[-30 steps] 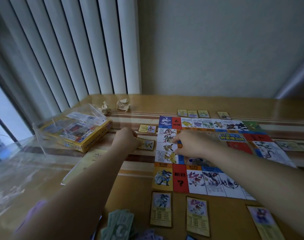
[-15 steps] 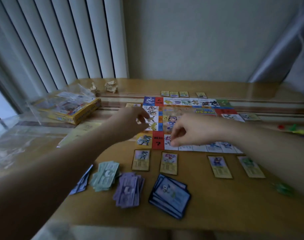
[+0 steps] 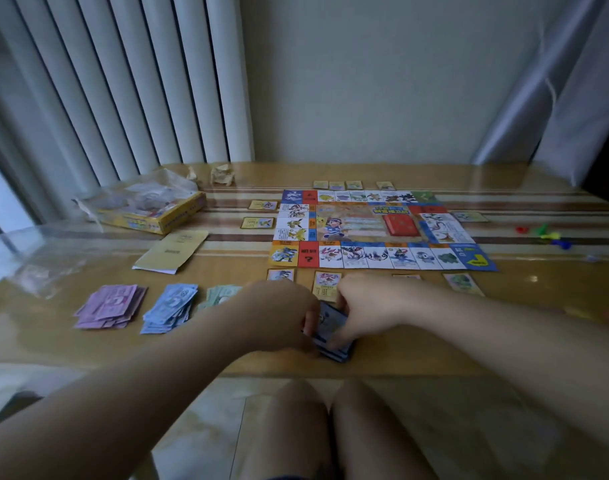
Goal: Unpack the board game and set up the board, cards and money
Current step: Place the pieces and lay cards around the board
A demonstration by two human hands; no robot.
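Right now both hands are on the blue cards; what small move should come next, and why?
Probably lift the blue cards and set them on the board beside the red deck. Left hand and right hand already grip them, and the centre has free room.

One board [image 3: 372,230], carrying one red card stack [image 3: 401,225]. Three money piles: purple [image 3: 110,306], blue [image 3: 171,308], green [image 3: 221,296]. One blue card stack [image 3: 332,344] between two hands [image 3: 275,317] [image 3: 368,306]. Loose cards: four behind the board [image 3: 337,185], two left [image 3: 258,222], one right [image 3: 469,216], perhaps four in front [image 3: 462,283]. One box [image 3: 157,216]. One booklet [image 3: 173,251].
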